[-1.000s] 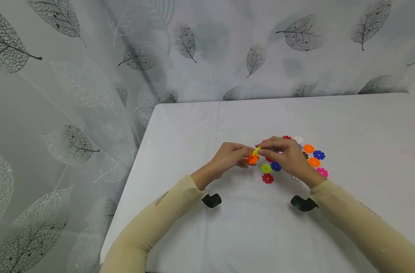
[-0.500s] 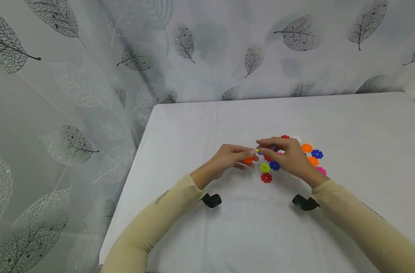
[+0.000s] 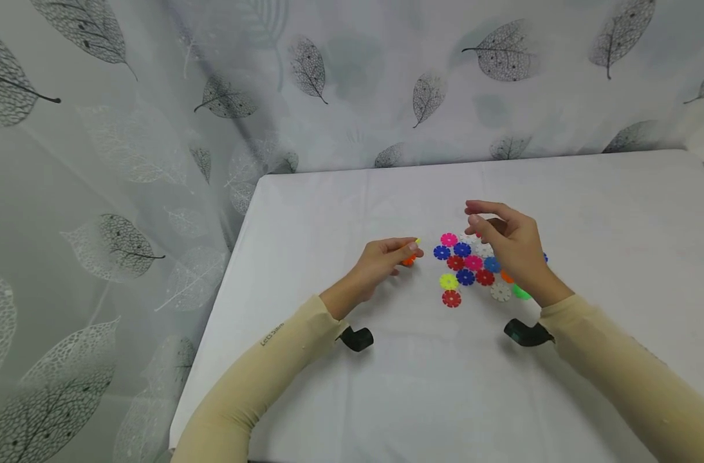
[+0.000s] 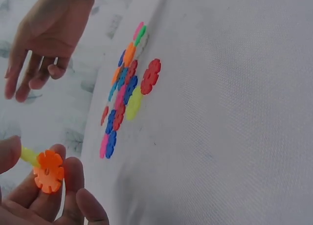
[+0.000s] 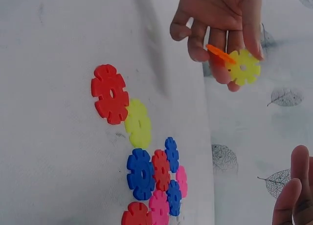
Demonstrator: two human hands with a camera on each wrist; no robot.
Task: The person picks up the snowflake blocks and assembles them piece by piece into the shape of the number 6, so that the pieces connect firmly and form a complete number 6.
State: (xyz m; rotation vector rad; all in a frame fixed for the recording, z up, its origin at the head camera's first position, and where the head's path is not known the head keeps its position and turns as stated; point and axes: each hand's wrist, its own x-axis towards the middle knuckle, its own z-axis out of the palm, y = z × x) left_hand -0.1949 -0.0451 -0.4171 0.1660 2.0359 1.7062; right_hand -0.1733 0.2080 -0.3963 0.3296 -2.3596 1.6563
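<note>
- My left hand (image 3: 381, 262) pinches two joined pieces above the desk (image 3: 421, 386): a yellow disc (image 5: 244, 67) and an orange disc (image 4: 48, 173), meeting edge to edge at an angle.
- My right hand (image 3: 511, 241) is raised over the far side of the spread, fingers loosely bent and holding nothing.
- I judge the step to be slotting discs together, with this first pair seemingly joined; how deep the notches sit I can't tell.
- The next move likely calls for my right hand to lift another disc by its rim, while my left keeps the pair steady, a free notch facing out.
- Loose discs lie flat and crowded on the desk; a red disc (image 3: 452, 298) and a lime disc (image 3: 448, 281) sit at the near left edge, easiest to reach.
- From above, my right hand and wrist hide part of the spread.
- A leaf-patterned curtain (image 3: 352, 96) hangs behind the desk.
</note>
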